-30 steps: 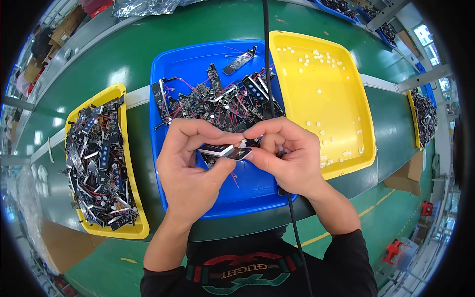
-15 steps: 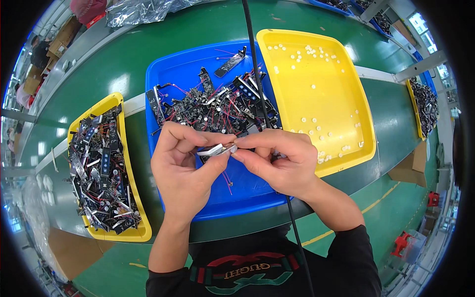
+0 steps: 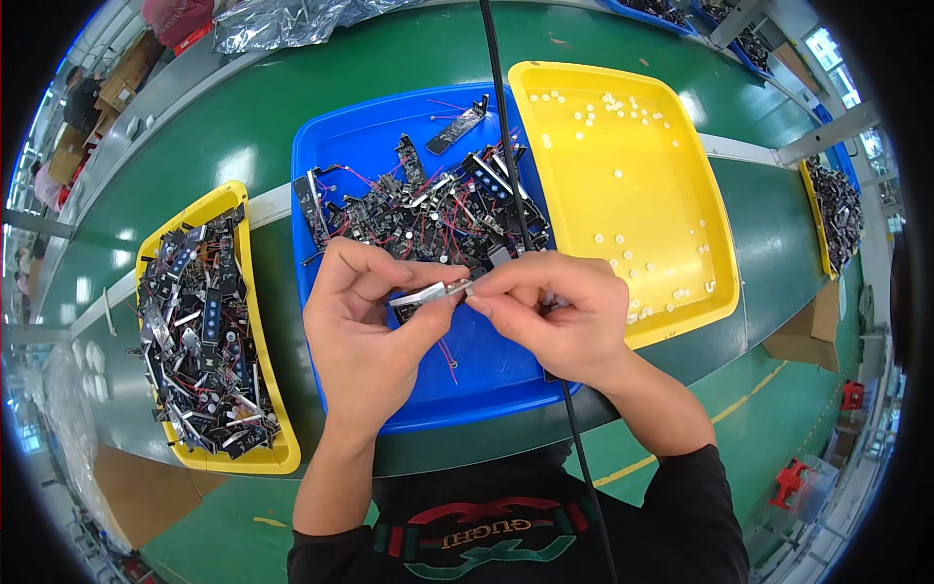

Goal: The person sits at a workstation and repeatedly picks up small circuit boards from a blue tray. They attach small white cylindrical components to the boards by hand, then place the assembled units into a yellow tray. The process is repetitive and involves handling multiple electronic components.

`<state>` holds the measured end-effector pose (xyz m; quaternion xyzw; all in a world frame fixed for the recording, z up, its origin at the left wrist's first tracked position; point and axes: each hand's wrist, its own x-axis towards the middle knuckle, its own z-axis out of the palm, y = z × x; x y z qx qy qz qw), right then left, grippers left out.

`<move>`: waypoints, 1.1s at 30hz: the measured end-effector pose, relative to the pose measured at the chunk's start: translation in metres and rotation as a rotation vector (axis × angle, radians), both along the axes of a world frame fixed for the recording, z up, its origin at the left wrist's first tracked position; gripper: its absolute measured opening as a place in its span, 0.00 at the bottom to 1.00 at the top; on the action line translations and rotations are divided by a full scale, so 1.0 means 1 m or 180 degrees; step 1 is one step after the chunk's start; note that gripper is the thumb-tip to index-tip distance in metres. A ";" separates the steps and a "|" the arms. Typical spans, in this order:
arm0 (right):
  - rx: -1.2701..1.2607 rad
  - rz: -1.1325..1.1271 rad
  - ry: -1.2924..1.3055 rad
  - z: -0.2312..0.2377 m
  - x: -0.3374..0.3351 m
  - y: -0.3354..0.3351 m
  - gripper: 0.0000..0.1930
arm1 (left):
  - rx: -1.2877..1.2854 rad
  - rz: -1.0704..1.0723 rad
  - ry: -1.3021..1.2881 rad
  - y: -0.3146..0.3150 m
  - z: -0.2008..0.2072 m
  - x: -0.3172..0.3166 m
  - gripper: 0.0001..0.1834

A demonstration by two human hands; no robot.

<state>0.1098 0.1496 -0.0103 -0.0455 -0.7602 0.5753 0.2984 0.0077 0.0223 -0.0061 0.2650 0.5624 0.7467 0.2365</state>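
My left hand (image 3: 362,341) grips a small circuit board assembly (image 3: 420,300) between thumb and fingers; its dark board carries a silver metal strip. Thumb and forefinger of my right hand (image 3: 569,311) pinch at the assembly's right end, where a tiny whitish piece (image 3: 470,291) shows, partly covered by the fingertips. Both hands are held over the front part of a blue tray (image 3: 486,389). Behind them in that tray lies a heap of similar circuit boards (image 3: 418,209) with thin red wires and small white round parts.
To the right, a yellow tray (image 3: 623,214) holds scattered small white round pieces (image 3: 613,102). A narrower yellow tray (image 3: 285,453) full of boards stands at left. A black cable (image 3: 504,117) hangs across the view. Silver plastic bags (image 3: 292,24) lie at the far edge.
My right fingertips have drawn slightly to the right, and the gap between the hands has widened a little. More of the assembly's end shows. The left hand keeps its hold.
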 end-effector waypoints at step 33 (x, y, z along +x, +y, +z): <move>-0.4560 0.1163 -0.0494 0.000 -0.001 0.024 0.12 | -0.0078 0.0028 -0.1012 0.003 0.001 -0.009 0.14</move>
